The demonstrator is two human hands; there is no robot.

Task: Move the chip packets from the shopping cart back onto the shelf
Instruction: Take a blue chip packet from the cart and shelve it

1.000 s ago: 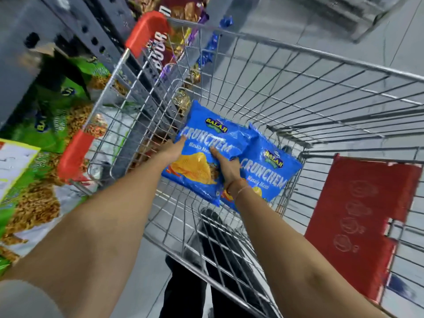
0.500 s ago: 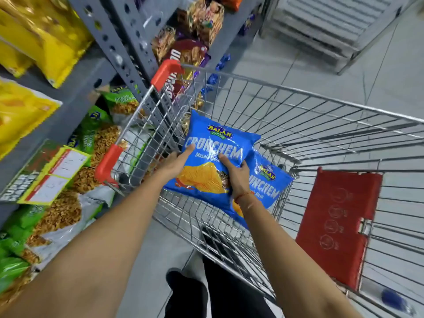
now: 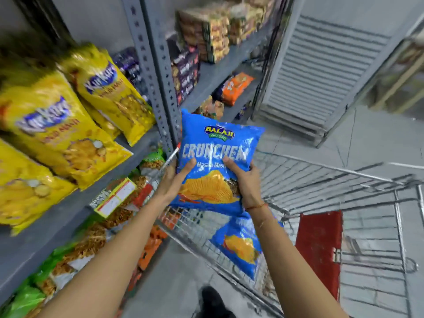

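Observation:
A blue Crunchem chip packet (image 3: 215,143) is held upright above the wire shopping cart (image 3: 321,180), close to the grey shelf upright (image 3: 158,88). My left hand (image 3: 176,177) grips its lower left side and my right hand (image 3: 245,180) grips its lower right side. A second blue chip packet (image 3: 241,244) lies inside the cart, partly hidden behind my right forearm. The grey shelf (image 3: 96,187) on the left carries yellow snack bags (image 3: 68,125).
Green snack bags (image 3: 68,255) fill the lower shelf, with a price tag (image 3: 114,198) on the shelf edge. Biscuit packs (image 3: 206,31) and an orange packet (image 3: 236,88) sit on the further shelves. A red child-seat flap (image 3: 319,249) is at the cart's near end. My shoe (image 3: 213,301) is on the floor.
Both hands have lifted the top blue packet up out of the cart toward the shelf. The view has tilted upward, revealing the yellow bags. The second packet stays in the cart.

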